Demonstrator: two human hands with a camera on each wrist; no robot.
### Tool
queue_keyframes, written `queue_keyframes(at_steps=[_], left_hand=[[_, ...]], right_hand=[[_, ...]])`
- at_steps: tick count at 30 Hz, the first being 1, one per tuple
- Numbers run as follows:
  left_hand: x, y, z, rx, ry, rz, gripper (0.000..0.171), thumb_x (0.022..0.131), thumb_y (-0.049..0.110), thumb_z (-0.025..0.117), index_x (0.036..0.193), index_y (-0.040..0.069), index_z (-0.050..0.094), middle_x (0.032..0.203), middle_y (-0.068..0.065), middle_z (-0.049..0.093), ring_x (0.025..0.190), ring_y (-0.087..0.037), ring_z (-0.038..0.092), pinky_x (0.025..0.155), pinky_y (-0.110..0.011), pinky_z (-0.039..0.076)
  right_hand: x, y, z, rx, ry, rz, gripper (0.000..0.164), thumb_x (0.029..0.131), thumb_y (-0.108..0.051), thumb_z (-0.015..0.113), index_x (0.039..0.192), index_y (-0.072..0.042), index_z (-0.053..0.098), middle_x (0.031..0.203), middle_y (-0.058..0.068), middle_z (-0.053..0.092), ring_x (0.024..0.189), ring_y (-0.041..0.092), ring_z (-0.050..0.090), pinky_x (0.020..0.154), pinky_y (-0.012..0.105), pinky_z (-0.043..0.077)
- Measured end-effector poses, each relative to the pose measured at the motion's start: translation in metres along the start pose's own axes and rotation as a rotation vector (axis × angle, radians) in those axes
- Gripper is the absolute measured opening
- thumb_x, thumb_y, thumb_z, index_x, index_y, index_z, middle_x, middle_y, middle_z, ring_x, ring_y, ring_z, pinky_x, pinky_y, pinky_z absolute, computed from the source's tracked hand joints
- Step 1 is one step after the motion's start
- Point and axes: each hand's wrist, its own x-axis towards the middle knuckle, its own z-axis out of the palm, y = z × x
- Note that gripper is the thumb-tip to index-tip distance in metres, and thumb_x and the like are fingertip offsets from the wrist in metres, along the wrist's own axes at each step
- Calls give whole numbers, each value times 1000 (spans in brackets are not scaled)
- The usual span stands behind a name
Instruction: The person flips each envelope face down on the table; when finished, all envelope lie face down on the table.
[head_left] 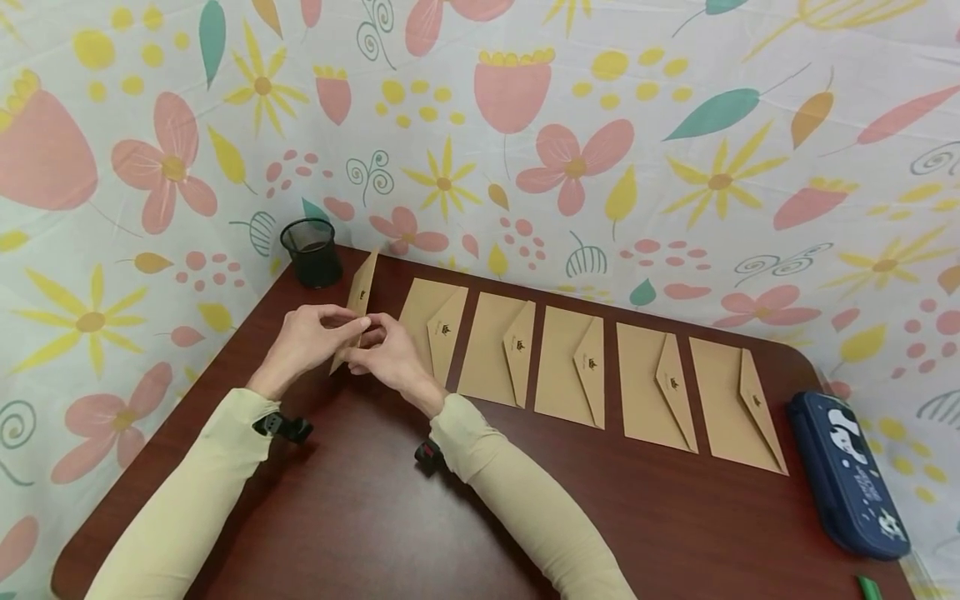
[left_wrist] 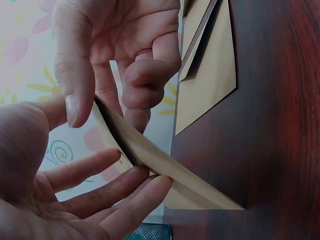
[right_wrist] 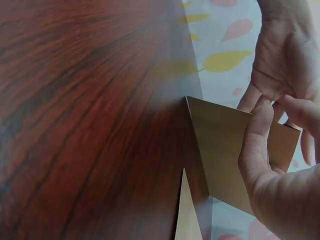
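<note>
Both hands hold a kraft-paper envelope on edge at the left of the table, its dark crown print facing partly up. My left hand grips it from the left; in the left wrist view, its fingertips lie along the flap side of the envelope, where a dark gap shows under the flap. My right hand pinches the near part from the right. In the right wrist view, a finger of the right hand presses the plain back of the envelope. Hands overlap, partly hiding the thumbs.
Several similar envelopes lie in a slanting row to the right, the nearest envelope beside my right hand. A black mesh cup stands in the back left corner. A navy pencil case and a green object lie at the right edge.
</note>
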Motion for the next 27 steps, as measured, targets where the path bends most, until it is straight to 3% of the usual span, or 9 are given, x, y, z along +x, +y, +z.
queue_keyframes(at_steps=[3,7,11,17,21,27], left_hand=[[0,2,-2,17,2,-15,70,97,63,74,139,7,74,135,-21,77,120,-40,73,91,-47,60],[-1,5,-7,14,5,-35,65,95,56,79,136,5,75,128,-21,80,112,-37,77,82,-38,62],[-1,6,-11,-28,10,-61,52,98,40,79,134,2,75,122,-24,81,90,-25,83,72,-30,64],[-5,7,-15,-28,66,-46,45,100,27,74,134,-3,73,122,-29,79,81,-26,84,66,-30,62],[-9,4,-17,-60,135,-27,39,100,16,69,132,-4,73,120,-30,79,80,-31,84,61,-29,63],[-16,3,-22,-130,229,-8,36,99,8,67,133,-5,73,117,-31,79,95,-44,82,58,-22,61]], right_hand=[[0,0,3,-16,-36,-9,63,89,6,78,148,-2,56,111,15,74,77,13,73,79,32,67],[0,0,6,-68,-75,-18,76,90,17,67,161,-1,45,126,24,71,82,18,74,80,31,66],[1,2,8,-89,-117,-15,78,92,21,59,164,-5,44,132,26,69,86,23,76,79,31,66],[3,10,10,-114,-178,24,82,93,21,59,166,-10,41,137,25,65,91,24,75,81,34,66],[5,13,10,-136,-177,15,75,96,17,62,165,-10,45,132,23,65,95,29,75,82,35,67],[7,13,10,-188,-139,-28,56,103,-3,71,157,-10,56,129,18,65,92,23,75,81,34,67]])
